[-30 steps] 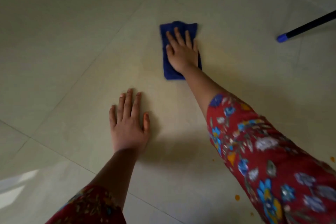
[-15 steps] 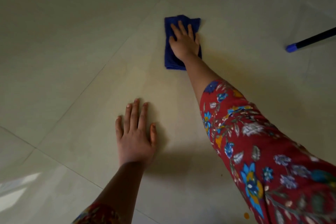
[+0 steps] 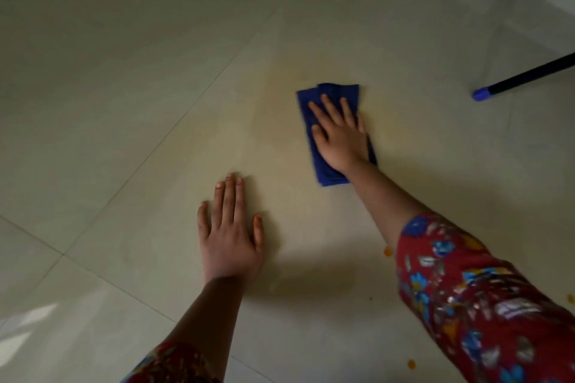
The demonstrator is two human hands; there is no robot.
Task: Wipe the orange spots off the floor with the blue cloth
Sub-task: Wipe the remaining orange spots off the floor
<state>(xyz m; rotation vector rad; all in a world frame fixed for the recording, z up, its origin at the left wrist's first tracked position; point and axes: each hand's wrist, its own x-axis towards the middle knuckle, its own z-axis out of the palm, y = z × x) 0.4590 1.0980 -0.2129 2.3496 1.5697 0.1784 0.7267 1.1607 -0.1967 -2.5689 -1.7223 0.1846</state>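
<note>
Right hand (image 3: pixel 340 137): palm down, fingers straight, slightly spread, pressing flat on the blue cloth (image 3: pixel 325 176). Arm stretched forward, red floral sleeve (image 3: pixel 466 289) ending mid-forearm. Left hand (image 3: pixel 228 239): flat on the floor (image 3: pixel 140 134), fingers together, thumb out, nearer the body, well apart from the pressing hand.

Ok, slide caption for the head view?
Right hand presses blue cloth flat on the floor, left hand rests alongside, orange spots lie near the sleeve.

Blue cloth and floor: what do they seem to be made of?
Blue cloth: soft fabric, probably microfibre, matte, folded in layers under the right hand. Floor: glazed tile, likely ceramic, glossy; grout lines and a light glint show.
</note>
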